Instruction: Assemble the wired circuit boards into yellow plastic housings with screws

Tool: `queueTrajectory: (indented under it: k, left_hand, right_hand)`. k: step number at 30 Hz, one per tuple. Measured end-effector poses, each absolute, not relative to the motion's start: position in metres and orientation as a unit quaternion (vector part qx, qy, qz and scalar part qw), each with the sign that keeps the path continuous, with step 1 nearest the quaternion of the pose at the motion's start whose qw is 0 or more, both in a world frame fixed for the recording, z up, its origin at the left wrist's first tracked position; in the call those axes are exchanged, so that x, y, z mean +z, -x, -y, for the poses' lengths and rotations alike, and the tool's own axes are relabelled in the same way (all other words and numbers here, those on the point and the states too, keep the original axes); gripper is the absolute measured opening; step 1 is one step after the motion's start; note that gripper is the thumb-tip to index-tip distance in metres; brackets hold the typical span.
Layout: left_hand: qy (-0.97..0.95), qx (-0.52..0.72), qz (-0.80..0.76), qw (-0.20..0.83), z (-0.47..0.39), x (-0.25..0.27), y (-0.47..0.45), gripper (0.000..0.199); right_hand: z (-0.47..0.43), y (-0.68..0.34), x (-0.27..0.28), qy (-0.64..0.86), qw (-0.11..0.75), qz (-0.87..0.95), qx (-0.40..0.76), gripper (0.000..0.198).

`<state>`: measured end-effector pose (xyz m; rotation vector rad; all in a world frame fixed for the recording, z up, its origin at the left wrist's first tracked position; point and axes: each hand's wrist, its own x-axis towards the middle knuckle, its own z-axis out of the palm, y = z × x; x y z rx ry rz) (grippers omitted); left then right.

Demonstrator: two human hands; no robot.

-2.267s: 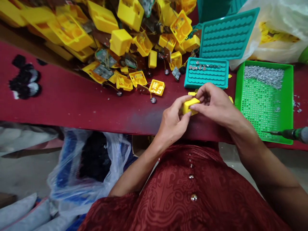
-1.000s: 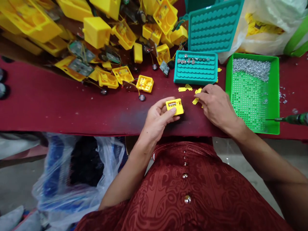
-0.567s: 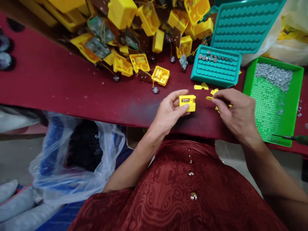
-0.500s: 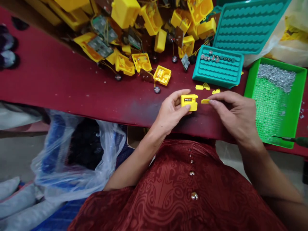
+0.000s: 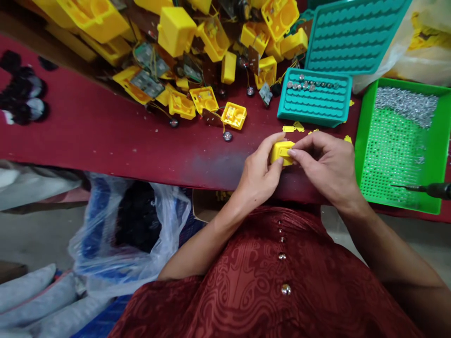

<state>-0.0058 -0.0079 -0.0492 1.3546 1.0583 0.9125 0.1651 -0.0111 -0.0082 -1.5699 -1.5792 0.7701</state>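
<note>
My left hand [image 5: 261, 166] is closed around a small yellow plastic case [image 5: 277, 151], held just above the front part of the table. Between the thumb and fingers of my right hand [image 5: 326, 162] is a flat yellow battery cover [image 5: 285, 152], which lies over the case's battery slot. Whether the cover is fully seated I cannot tell. Loose yellow covers [image 5: 288, 129] lie on the cloth beyond my hands. Behind them stands a teal tray [image 5: 313, 112] with several button cells [image 5: 306, 85] in its grooves.
Several open yellow cases [image 5: 234, 115] with wired boards and small round speakers [image 5: 227, 136] pile up at the back. On the right, a green basket [image 5: 362, 136] holds small silvery screws [image 5: 405, 103]; a screwdriver [image 5: 437, 189] reaches over it. A plastic-lined blue crate [image 5: 102, 206] stands below left.
My right hand has moved left and brought the cover onto the case. The case has turned a little, and its battery slot is now covered. The camera view has shifted slightly.
</note>
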Motion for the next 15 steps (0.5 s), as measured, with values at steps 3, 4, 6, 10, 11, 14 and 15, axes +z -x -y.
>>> queueTrajectory:
  k: [3,4,6,10,11,14,15]
  left_hand:
    - [-0.613,0.376,-0.461,0.52,0.01,-0.039,0.004,0.051]
    - [-0.619,0.374,-0.464,0.511,0.01,-0.036,0.004,0.047]
    - [-0.619,0.373,-0.472,0.505,0.01,-0.032,0.004,0.034]
    - [-0.569,0.368,-0.477,0.56,0.009,-0.031,0.008,0.023]
    - [-0.548,0.365,-0.474,0.585,0.009,-0.032,0.009,0.024]
    - [-0.488,0.367,-0.458,0.646,0.011,-0.034,0.011,0.028]
    - [-0.472,0.37,-0.451,0.661,0.012,-0.034,0.011,0.03]
  right_hand:
    - [0.009,-0.167,-0.004,0.618,0.363,0.628,0.305,0.006]
    - [0.009,-0.167,-0.003,0.619,0.355,0.632,0.303,0.006]
    - [0.007,-0.167,0.001,0.622,0.336,0.639,0.302,0.007]
    - [0.002,-0.167,0.009,0.627,0.288,0.651,0.317,0.004]
    - [0.001,-0.167,0.011,0.626,0.274,0.657,0.318,0.003]
    - [-0.001,-0.169,0.014,0.617,0.25,0.68,0.308,0.008]
    - [-0.002,-0.17,0.015,0.617,0.255,0.68,0.303,0.009]
